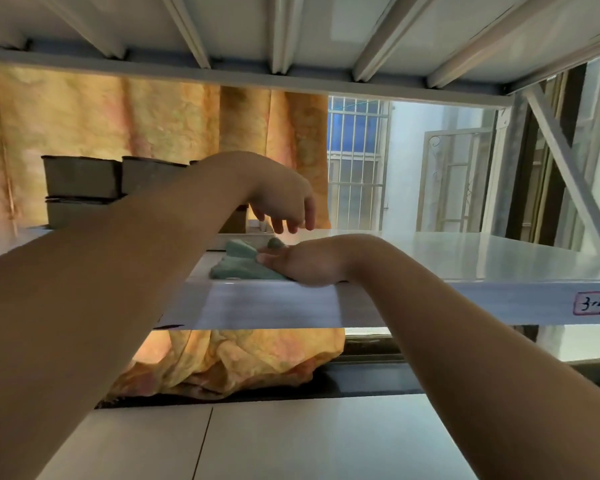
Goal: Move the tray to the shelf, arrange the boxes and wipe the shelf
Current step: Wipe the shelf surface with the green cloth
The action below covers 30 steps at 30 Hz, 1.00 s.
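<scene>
Dark boxes (84, 181) sit stacked at the far left of the shelf (465, 254), partly hidden by the left forearm. The left hand (284, 199) hovers with fingers loosely spread, holding nothing. The right hand (302, 265) lies on the shelf's near edge, touching a green cloth (239, 263); its grip is unclear.

label (593, 303) "3-4", shelf (465, 299) front edge
</scene>
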### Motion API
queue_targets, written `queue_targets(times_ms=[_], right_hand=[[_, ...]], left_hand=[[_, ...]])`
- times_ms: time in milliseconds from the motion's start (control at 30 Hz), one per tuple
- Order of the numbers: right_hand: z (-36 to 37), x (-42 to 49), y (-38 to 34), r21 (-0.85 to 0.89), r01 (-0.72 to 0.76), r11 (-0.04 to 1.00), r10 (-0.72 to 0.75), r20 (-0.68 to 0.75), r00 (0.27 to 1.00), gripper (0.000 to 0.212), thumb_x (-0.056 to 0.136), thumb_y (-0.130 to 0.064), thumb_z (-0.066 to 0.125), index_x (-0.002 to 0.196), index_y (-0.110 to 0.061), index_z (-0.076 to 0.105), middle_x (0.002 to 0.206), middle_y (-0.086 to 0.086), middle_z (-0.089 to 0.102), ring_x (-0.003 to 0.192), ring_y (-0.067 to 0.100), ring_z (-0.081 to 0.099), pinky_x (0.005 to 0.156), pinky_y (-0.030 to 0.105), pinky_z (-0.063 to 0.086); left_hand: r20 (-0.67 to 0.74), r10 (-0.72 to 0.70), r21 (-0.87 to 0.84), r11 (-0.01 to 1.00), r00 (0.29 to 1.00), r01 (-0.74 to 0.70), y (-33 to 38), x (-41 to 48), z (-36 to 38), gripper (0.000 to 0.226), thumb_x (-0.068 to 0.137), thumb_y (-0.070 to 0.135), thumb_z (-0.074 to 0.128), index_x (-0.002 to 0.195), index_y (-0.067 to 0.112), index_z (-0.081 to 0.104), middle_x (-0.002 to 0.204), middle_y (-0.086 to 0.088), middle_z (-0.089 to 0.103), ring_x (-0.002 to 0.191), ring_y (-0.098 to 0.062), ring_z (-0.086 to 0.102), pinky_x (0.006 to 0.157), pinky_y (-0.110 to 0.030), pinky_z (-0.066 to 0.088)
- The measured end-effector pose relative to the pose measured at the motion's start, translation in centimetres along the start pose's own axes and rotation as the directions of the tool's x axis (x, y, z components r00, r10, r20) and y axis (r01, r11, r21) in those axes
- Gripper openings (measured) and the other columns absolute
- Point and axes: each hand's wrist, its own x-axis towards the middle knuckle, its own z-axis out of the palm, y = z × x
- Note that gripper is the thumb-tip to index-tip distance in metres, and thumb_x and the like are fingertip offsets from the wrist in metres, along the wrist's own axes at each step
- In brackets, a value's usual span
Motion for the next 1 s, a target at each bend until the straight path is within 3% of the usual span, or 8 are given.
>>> queue_targets(times_ms=[233,333,433,533,633,767,867,1000], right_hand=[[0.5,2.6,-5.0,-0.047,0.059,0.997,-0.061,-0.054,0.997,0.058,0.102,-0.047,0.017,0.149,-0.015,0.026,0.156,0.01,0.024,0.143,0.026,0.023,0.112,0.036,0.02],[0.6,3.1,-6.6,-0.046,0.075,0.996,-0.078,-0.058,0.995,0.057,0.102,-0.047,0.017,0.149,-0.017,0.026,0.156,0.011,0.025,0.141,0.027,0.026,0.109,0.031,0.021],[0.5,3.3,-7.9,-0.02,0.139,0.99,-0.14,-0.047,0.989,0.049,0.106,-0.032,0.016,0.15,-0.013,0.023,0.158,0.006,0.022,0.143,0.02,0.02,0.091,0.018,0.022],[0.7,3.8,-9.3,-0.022,0.186,0.982,-0.187,-0.05,0.981,0.047,0.106,-0.027,0.016,0.15,-0.012,0.023,0.159,0.005,0.02,0.145,0.019,0.017,0.104,0.018,0.019],[1.0,4.8,-10.4,-0.007,0.184,0.983,-0.184,-0.065,0.981,0.048,0.105,-0.031,0.019,0.149,-0.013,0.025,0.157,0.008,0.023,0.143,0.022,0.022,0.111,0.028,0.02],[1.3,5.3,-10.8,-0.005,0.171,0.985,-0.171,-0.086,0.981,0.054,0.104,-0.04,0.022,0.151,-0.014,0.021,0.157,0.009,0.02,0.143,0.025,0.02,0.113,0.034,0.019],[1.4,5.3,-10.1,0.02,0.174,0.984,-0.172,-0.077,0.982,0.058,0.103,-0.042,0.021,0.152,-0.011,0.017,0.158,0.01,0.017,0.145,0.025,0.018,0.116,0.035,0.016],[1.4,5.2,-8.9,0.055,0.179,0.982,-0.176,-0.043,0.983,0.057,0.102,-0.043,0.023,0.152,-0.014,0.02,0.156,0.007,0.025,0.144,0.023,0.024,0.116,0.034,0.017]], left_hand=[[-0.007,-0.082,-0.021,0.996,0.997,0.082,-3.1,-2.7,0.0,0.022,0.094,0.016,0.051,0.11,0.025,0.064,0.098,0.006,0.068,0.091,-0.012,0.068,0.097,-0.042,0.052],[-0.027,-0.091,0.002,0.996,0.995,0.091,-4.0,-3.8,0.0,0.022,0.092,0.018,0.055,0.11,0.026,0.066,0.098,0.007,0.069,0.09,-0.01,0.067,0.094,-0.041,0.053],[-0.023,-0.113,-0.001,0.994,0.993,0.113,-4.9,-5.1,-0.3,0.021,0.093,0.018,0.054,0.107,0.028,0.065,0.098,0.009,0.069,0.09,-0.01,0.066,0.086,-0.034,0.054],[-0.054,-0.146,-0.035,0.989,0.988,0.144,-6.1,-6.2,-0.6,0.021,0.095,0.015,0.051,0.109,0.027,0.063,0.096,0.009,0.067,0.086,-0.01,0.064,0.078,-0.029,0.048],[-0.054,-0.161,-0.075,0.985,0.986,0.156,-7.0,-7.2,-0.1,0.019,0.095,0.015,0.051,0.108,0.023,0.063,0.102,0.002,0.068,0.085,-0.011,0.062,0.082,-0.033,0.049],[-0.06,-0.157,-0.09,0.984,0.986,0.151,-7.6,-8.1,1.1,0.026,0.094,0.015,0.051,0.113,0.02,0.067,0.11,-0.005,0.069,0.098,-0.023,0.065,0.087,-0.036,0.052],[-0.083,-0.157,-0.081,0.985,0.984,0.15,-8.0,-8.2,1.9,0.026,0.094,0.013,0.051,0.113,0.018,0.067,0.098,0.004,0.068,0.084,-0.01,0.062,0.071,-0.021,0.047],[-0.122,-0.144,-0.128,0.983,0.982,0.129,-8.5,-8.0,3.1,0.024,0.093,0.015,0.05,0.107,0.023,0.068,0.106,0.002,0.07,0.099,-0.019,0.064,0.082,-0.029,0.049]])
